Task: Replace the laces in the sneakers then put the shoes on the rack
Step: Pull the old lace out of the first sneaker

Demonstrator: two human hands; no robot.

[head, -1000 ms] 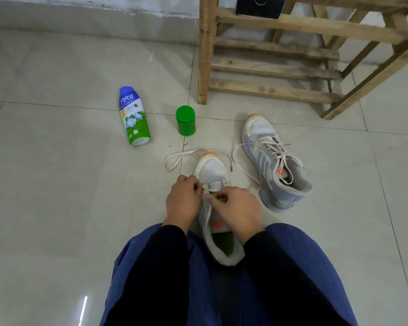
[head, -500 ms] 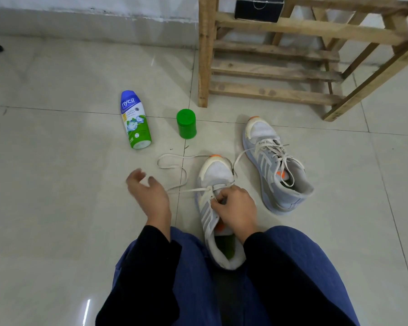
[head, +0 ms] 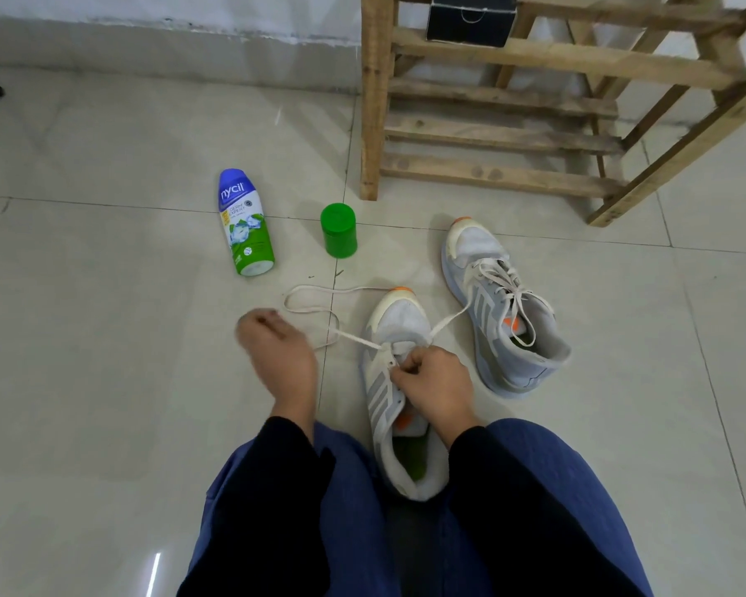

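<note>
The left grip [head: 278,355] has let go of the near sneaker [head: 399,329] and swung out over the floor toward its left edge, where it shows blurred. The lace [head: 354,337] now runs straighter from the eyelets into a loop spread wider on that side. Its other strand has drawn tauter toward the far sneaker [head: 504,312].

Pale, glossy floor tiles [head: 104,381] fill most of the frame, crossed by thin dark grout lines [head: 104,204]. A white wall [head: 147,4] runs along the top left, meeting the floor at a grey base strip [head: 169,49]. A bare wooden rack [head: 492,135] with slatted shelves stands against the wall at upper right. A bright streak of reflected light [head: 154,570] marks the tiles at lower left.
</note>
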